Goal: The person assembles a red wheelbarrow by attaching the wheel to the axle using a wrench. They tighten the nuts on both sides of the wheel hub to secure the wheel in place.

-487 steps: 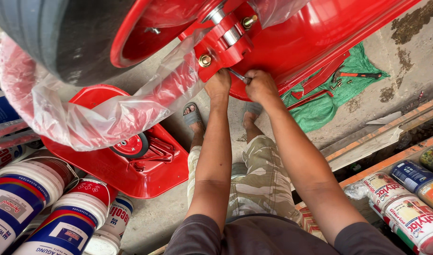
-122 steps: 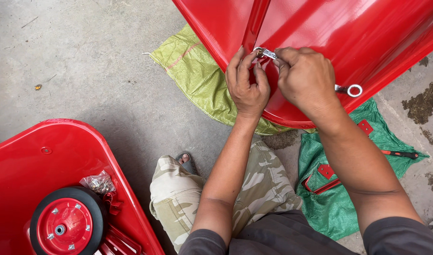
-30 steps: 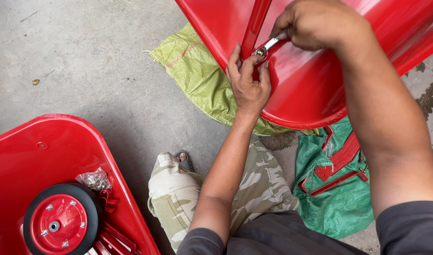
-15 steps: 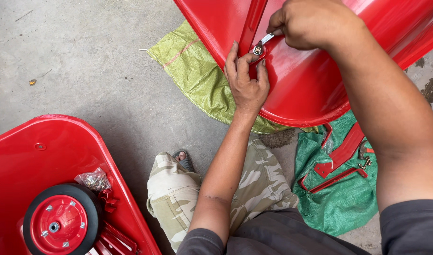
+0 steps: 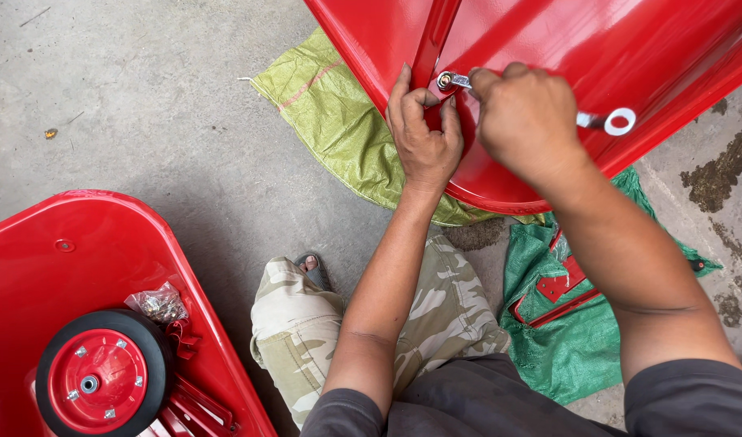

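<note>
The right hand (image 5: 526, 121) is now swinging down to upper centre of the frame, fist closed round a wrench (image 5: 609, 121) seated on the bolt (image 5: 445, 79) of the red wheelbarrow tray (image 5: 629, 48); likely another tightening stroke. The left hand (image 5: 423, 133) is pinching the red brace (image 5: 431, 40) there. The nut is hidden behind the fingers.
</note>
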